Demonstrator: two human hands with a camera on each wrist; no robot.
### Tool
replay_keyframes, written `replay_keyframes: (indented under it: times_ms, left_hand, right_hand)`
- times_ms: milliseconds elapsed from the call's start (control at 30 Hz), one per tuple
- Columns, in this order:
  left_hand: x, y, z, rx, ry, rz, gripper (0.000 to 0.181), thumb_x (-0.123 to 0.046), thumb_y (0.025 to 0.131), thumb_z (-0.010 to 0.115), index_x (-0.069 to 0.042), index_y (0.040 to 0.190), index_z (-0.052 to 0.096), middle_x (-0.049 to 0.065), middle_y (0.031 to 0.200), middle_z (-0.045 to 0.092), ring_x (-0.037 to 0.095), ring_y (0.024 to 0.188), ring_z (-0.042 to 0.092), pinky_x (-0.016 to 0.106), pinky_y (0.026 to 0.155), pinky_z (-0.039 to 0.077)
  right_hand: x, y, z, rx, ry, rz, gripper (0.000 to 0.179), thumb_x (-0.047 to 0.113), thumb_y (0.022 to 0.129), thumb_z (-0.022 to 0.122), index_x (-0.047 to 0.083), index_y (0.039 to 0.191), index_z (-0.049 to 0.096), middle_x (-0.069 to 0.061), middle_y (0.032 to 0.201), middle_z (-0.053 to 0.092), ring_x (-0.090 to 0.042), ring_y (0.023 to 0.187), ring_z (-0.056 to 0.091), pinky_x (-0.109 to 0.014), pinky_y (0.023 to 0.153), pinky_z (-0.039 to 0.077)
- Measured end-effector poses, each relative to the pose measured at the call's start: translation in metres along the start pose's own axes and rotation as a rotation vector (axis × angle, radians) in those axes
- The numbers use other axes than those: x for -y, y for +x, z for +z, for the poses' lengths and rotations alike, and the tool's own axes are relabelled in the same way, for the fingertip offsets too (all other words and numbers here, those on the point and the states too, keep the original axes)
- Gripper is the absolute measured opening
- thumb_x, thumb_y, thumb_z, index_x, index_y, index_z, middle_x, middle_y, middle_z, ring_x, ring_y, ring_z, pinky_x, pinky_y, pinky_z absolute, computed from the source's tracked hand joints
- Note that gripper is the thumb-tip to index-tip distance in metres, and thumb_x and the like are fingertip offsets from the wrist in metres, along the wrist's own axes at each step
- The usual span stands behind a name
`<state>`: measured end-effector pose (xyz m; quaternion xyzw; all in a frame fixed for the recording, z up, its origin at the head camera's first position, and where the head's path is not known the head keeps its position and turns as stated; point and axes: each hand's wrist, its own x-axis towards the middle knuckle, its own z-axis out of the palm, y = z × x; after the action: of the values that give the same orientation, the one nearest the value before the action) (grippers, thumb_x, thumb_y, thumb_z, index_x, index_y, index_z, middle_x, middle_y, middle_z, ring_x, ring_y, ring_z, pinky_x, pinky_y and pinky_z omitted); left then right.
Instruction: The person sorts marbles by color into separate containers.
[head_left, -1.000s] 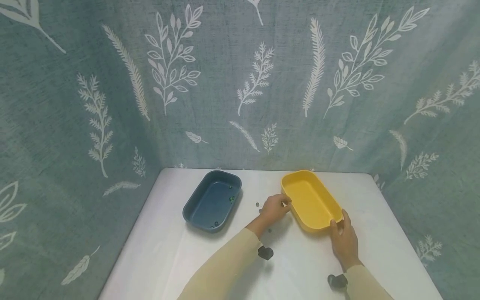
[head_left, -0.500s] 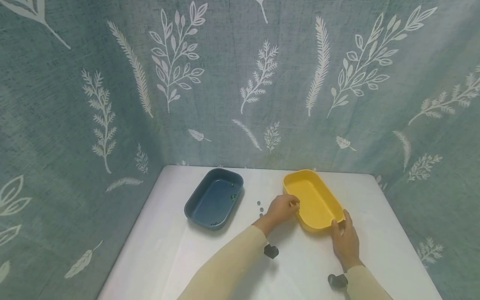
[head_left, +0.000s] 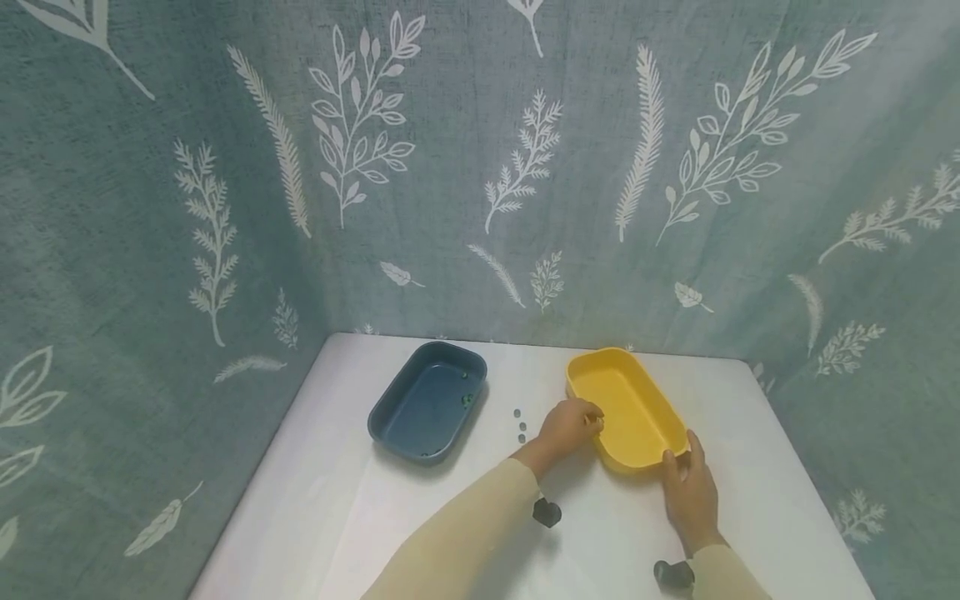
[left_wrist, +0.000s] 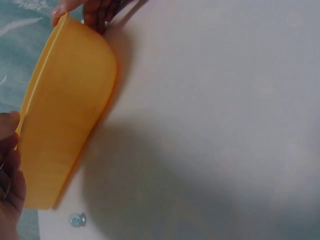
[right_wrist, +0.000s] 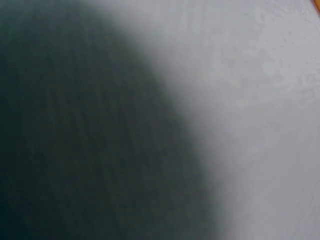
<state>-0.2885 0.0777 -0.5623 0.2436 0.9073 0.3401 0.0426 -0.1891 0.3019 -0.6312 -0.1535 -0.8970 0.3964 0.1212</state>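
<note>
Curled together, the fingertips of my left hand (head_left: 572,423) hang over the left rim of the yellow tray (head_left: 618,400). They pinch a small pale thing, mostly hidden by the fingers. At the near right corner of that tray, my right hand (head_left: 692,496) grips the rim between thumb and fingers. In the left wrist view the tray's outer side (left_wrist: 70,95) faces the camera, and a small clear bluish bead (left_wrist: 77,220) lies on the table beside it. Several small round grey beads (head_left: 522,427) lie left of my left hand. The right wrist view is mostly dark blur.
A dark blue tray (head_left: 427,412) stands at the left, with several small green beads (head_left: 467,401) inside along its right wall. The white table (head_left: 300,500) backs onto a green curtain with a white leaf print (head_left: 442,167), which also closes off both sides.
My left hand has moved right from beside the yellow tray's rim until its fingertips are over it. The right hand keeps its grip, and both trays stay where they were. The view shifts slightly.
</note>
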Motion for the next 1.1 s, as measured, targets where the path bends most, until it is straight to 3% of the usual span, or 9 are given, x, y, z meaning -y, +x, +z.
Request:
replay_keyframes:
  times_ms: [300, 567, 867, 1100]
  left_hand:
    - [-0.003, -0.003, -0.001, -0.014, 0.046, 0.011, 0.020, -0.023, 0.090, 0.068, -0.015, 0.107, 0.075, -0.008, 0.093, 0.064, 0.005, 0.081, 0.056, 0.019, 0.074, 0.048]
    - [-0.004, -0.006, -0.001, -0.025, 0.073, -0.023, 0.020, -0.024, 0.088, 0.069, -0.015, 0.104, 0.076, -0.009, 0.084, 0.059, 0.006, 0.074, 0.051, 0.019, 0.066, 0.045]
    - [-0.002, -0.009, 0.000, -0.021, 0.104, -0.038, 0.022, -0.030, 0.090, 0.069, -0.015, 0.106, 0.075, -0.007, 0.095, 0.069, 0.009, 0.088, 0.061, 0.023, 0.080, 0.049]
    - [0.008, -0.015, -0.003, 0.017, 0.089, 0.038, 0.020, -0.028, 0.093, 0.066, -0.017, 0.107, 0.075, -0.011, 0.096, 0.068, 0.005, 0.088, 0.059, 0.019, 0.081, 0.048]
  right_hand:
    - [-0.004, 0.002, 0.002, -0.025, 0.008, -0.020, 0.067, 0.047, 0.102, 0.038, 0.020, 0.157, 0.012, -0.028, 0.147, 0.036, -0.052, 0.131, 0.034, -0.067, 0.105, 0.024]
    - [-0.003, -0.001, 0.002, -0.009, 0.003, -0.003, 0.067, 0.047, 0.102, 0.038, 0.022, 0.158, 0.010, -0.028, 0.148, 0.035, -0.052, 0.131, 0.033, -0.067, 0.105, 0.023]
    - [-0.001, -0.001, 0.001, -0.017, -0.008, -0.014, 0.067, 0.046, 0.103, 0.039, 0.019, 0.157, 0.011, -0.028, 0.147, 0.036, -0.052, 0.131, 0.034, -0.067, 0.105, 0.024]
    - [0.000, -0.001, 0.001, -0.025, -0.002, -0.019, 0.066, 0.045, 0.103, 0.039, 0.019, 0.157, 0.012, -0.027, 0.148, 0.035, -0.051, 0.132, 0.033, -0.066, 0.106, 0.023]
